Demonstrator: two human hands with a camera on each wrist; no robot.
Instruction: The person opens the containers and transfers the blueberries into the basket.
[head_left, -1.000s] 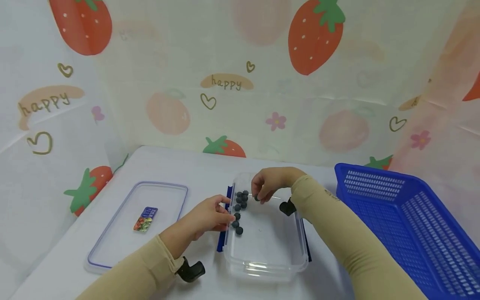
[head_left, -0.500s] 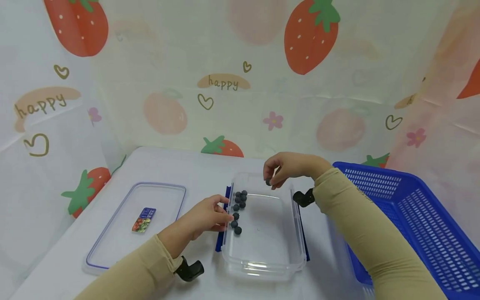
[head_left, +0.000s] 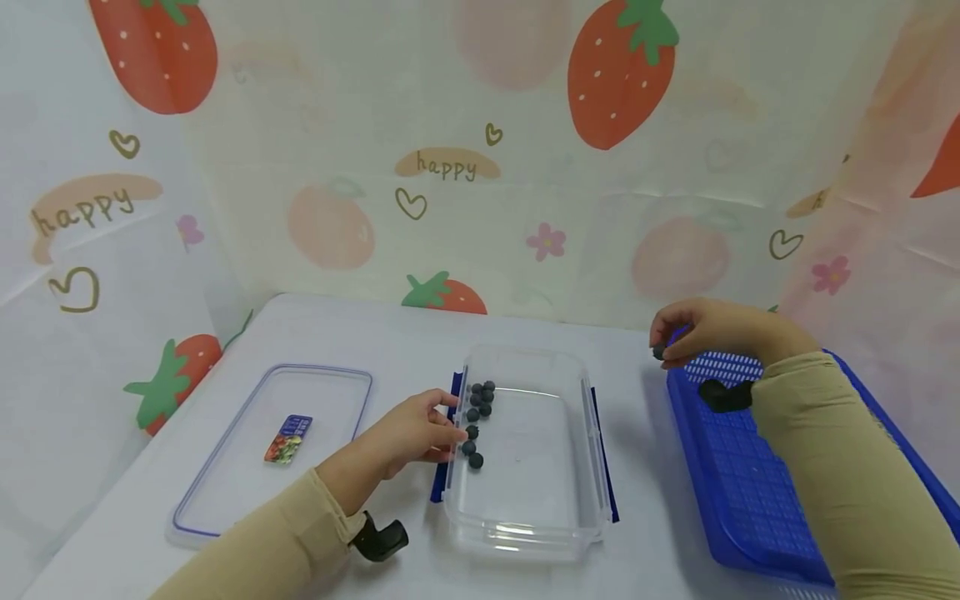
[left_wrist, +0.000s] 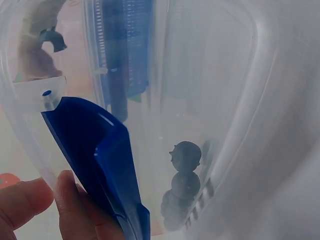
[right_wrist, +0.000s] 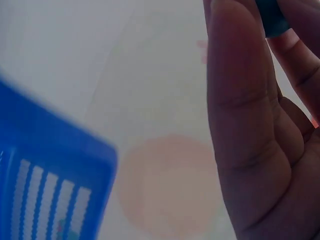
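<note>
My right hand (head_left: 708,329) pinches a blueberry (head_left: 658,352) between thumb and fingertips, above the far left corner of a blue plastic basket (head_left: 693,500). In the right wrist view the same blueberry (right_wrist: 272,17) shows only in part, between the fingers. At the left side of a clear plastic container (head_left: 528,533), my left hand (head_left: 412,429) holds the rim beside a blue latch (left_wrist: 95,145). Several blueberries (head_left: 476,460) lie along the container's left inner side. Through the clear wall, some of these blueberries (left_wrist: 186,156) also appear in the left wrist view.
To the left lies a clear lid (head_left: 225,492) with a blue seal and a small coloured label (head_left: 288,439). Another blue latch (head_left: 606,467) hangs on the container's right side. A fruit-print curtain (head_left: 525,192) stands behind the white table (head_left: 405,333).
My right hand has lifted out of the container with the blueberry and moved right, to over the basket's far left corner. The left hand stays at the container's left rim.
</note>
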